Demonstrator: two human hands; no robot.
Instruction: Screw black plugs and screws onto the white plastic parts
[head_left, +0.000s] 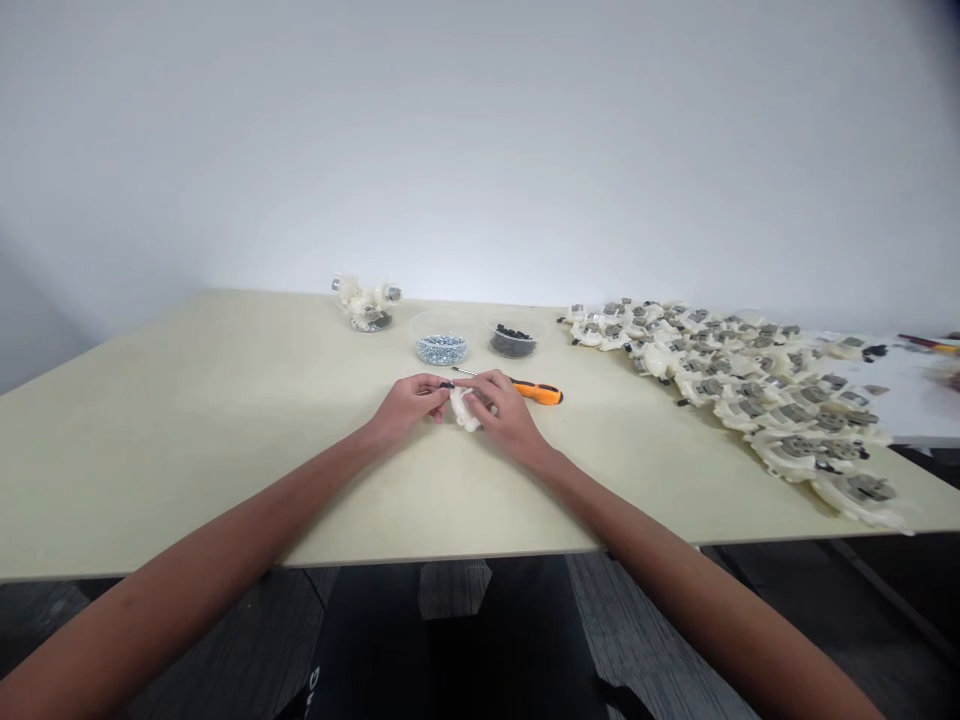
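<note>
Between my hands, low over the table, is a small cream plastic part (465,410). My right hand (504,412) has its fingers closed around the right side of it. My left hand (411,405) pinches a small black piece (447,385) at the part's upper left edge; I cannot tell whether the piece is seated in it. An orange-handled screwdriver (538,392) lies just behind my right hand, its shaft pointing left and partly hidden by the fingers.
Behind my hands stand a clear bowl of silvery screws (441,348) and a clear bowl of black pieces (513,342). Some cream assemblies (366,302) sit at the back left. Many similar assemblies (750,385) with grey inserts cover the table's right side. A white surface (919,395) adjoins there.
</note>
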